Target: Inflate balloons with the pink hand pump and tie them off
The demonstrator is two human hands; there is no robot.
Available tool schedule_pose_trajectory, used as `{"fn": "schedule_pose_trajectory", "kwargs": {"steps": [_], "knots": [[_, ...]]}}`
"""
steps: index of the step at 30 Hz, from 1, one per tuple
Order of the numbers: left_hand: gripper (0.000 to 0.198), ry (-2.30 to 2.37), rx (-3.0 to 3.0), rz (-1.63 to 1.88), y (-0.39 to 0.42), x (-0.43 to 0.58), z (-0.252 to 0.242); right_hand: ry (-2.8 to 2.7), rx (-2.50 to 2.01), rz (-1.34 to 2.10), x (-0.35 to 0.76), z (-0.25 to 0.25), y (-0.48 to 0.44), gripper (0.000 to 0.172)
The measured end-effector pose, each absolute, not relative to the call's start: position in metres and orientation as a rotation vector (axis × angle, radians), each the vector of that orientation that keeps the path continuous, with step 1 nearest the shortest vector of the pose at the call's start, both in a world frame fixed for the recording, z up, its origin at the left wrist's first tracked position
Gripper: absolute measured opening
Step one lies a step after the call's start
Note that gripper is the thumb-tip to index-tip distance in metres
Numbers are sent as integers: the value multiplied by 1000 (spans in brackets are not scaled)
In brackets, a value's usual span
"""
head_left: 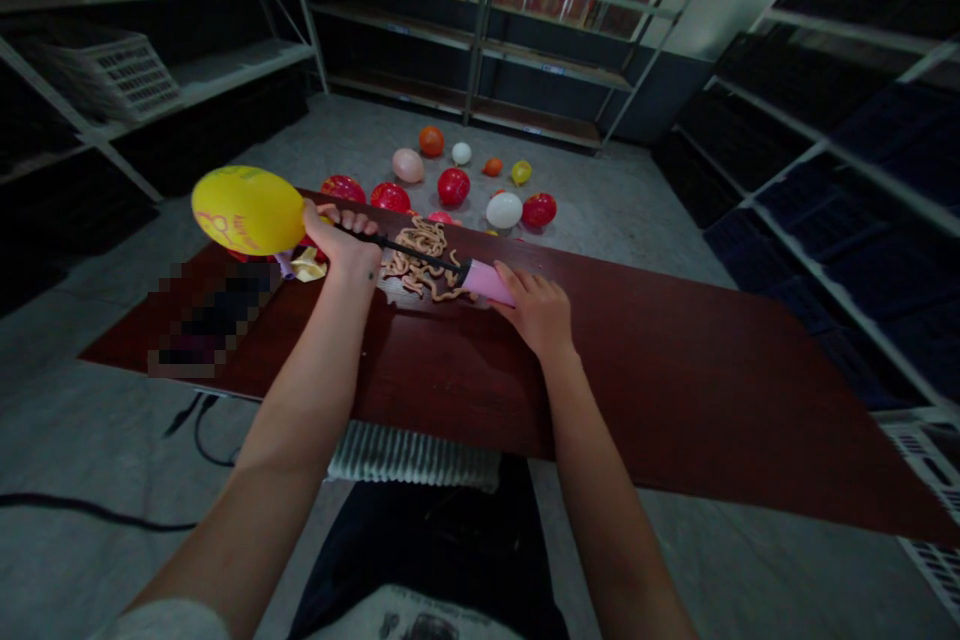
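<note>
Our left hand [343, 242] is closed around the neck of a yellow inflated balloon with red print [247, 210], pinching it where it meets the thin black rod [405, 250] of a hand pump. The balloon juts out to the left of the fist, above the left part of the dark red-brown wooden worktop [675, 370]. Our right hand [536, 312] is wrapped around the pink plastic pump barrel [486, 281], fingers curled over it from the near side, with the barrel lying low over the worktop. The rod runs between our two hands.

Beneath the rod we see a heap of limp tan uninflated balloons [420, 265] on the worktop. Just beside the left hand, on its near left, lie a few pale crumpled scraps [304, 267]; what they are, we cannot tell. Further left a blurred-out patch [210, 320] covers part of the surface.

Beyond the far edge, on the grey concrete floor [600, 200], we see a scatter of inflated red, white, orange, pink and yellow balloons [454, 186]. Grey metal shelving racks [480, 10] line the walls around us.
</note>
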State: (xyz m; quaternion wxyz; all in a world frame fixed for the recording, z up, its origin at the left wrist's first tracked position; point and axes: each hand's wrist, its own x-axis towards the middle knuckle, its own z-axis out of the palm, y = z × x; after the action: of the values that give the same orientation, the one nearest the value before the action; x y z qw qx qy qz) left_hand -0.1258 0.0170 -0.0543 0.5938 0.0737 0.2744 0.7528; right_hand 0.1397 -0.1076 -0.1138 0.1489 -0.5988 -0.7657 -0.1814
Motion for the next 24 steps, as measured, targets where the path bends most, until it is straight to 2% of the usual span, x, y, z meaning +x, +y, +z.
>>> {"fn": "schedule_pose_trajectory", "kwargs": {"steps": [3, 10, 24], "knots": [[53, 622, 150, 1938, 10, -114, -46, -2160, -1730, -534, 148, -113, -110, 60], [56, 683, 256, 1978, -1, -91, -37, -2166, -1764, -421, 157, -112, -116, 59], [54, 689, 298, 1744, -32, -23, -55, -2193, -1800, -178, 117, -106, -120, 65]]}}
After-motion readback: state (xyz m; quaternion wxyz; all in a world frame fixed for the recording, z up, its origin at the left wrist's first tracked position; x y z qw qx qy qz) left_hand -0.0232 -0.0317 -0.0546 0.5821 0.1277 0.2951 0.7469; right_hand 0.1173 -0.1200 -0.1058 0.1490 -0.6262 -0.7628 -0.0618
